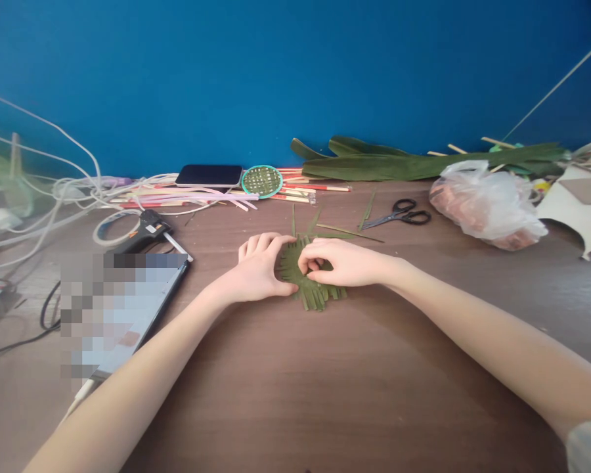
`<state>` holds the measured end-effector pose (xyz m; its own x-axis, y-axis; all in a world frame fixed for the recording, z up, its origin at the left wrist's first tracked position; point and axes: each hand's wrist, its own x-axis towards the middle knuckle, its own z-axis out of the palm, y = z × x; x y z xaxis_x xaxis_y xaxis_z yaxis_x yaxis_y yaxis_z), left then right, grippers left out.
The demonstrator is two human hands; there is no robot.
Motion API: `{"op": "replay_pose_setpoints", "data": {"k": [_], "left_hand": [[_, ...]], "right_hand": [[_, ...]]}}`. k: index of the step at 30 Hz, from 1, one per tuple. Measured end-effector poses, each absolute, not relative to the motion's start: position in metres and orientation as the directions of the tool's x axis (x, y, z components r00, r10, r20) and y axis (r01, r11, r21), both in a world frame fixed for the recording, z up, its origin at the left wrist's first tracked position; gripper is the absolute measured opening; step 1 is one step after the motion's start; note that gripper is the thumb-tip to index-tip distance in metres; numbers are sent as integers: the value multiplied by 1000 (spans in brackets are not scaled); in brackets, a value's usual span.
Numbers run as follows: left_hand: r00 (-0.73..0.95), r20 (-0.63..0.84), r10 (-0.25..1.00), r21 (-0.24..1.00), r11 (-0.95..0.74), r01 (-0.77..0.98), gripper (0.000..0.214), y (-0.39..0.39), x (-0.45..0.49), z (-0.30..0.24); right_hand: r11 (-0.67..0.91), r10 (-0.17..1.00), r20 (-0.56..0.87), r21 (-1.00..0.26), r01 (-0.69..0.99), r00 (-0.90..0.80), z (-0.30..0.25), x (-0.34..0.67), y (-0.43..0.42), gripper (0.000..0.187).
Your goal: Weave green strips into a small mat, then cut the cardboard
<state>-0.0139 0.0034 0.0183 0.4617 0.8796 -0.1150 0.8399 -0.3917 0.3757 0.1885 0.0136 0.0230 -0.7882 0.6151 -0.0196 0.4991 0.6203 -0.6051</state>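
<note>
In the head view a small woven piece of green leaf strips (316, 294) lies flat on the table, its loose strip ends sticking out around the edges. My left hand (261, 269) rests along its left side, thumb and fingers spread apart and touching the edge. Over the middle and right of the weave is my right hand (332, 261), fingers curled and thumb and forefinger pinched at the leaf strips. The exact strip between those fingertips is hidden. Cut leaf slivers (349, 233) lie just beyond the hands.
Black-handled scissors (404, 213) lie behind my right hand, near a plastic bag (487, 205). Long green leaves (404, 164) run along the blue wall. Left are a glue gun (150, 230), a tablet (128, 315), white cables (79, 187), a phone (209, 175) and a round teal-rimmed item (262, 182).
</note>
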Motion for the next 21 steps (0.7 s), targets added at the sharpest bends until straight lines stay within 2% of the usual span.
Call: {"op": "replay_pose_setpoints", "data": {"k": [3,10,14,18,21], "left_hand": [[460,-107,881,376,-392,840,73,3,-14,18],[451,-119,885,368,-383,847,71,1,-13,20],[452,-114,884,368,-385,846,71,2,-14,19],[447,-122,886,367,-379,850,71,2,-13,19],[437,-133,889,364,-367,856,71,2,-12,20]], "right_hand": [[621,613,-27,-602,502,-790,22,189,14,5],[630,616,-29,-581,515,-787,23,187,12,14],[618,610,-48,-596,513,-791,25,190,14,7],[613,579,-82,-612,500,-811,28,196,15,17],[609,580,-90,-613,504,-810,29,197,15,15]]}}
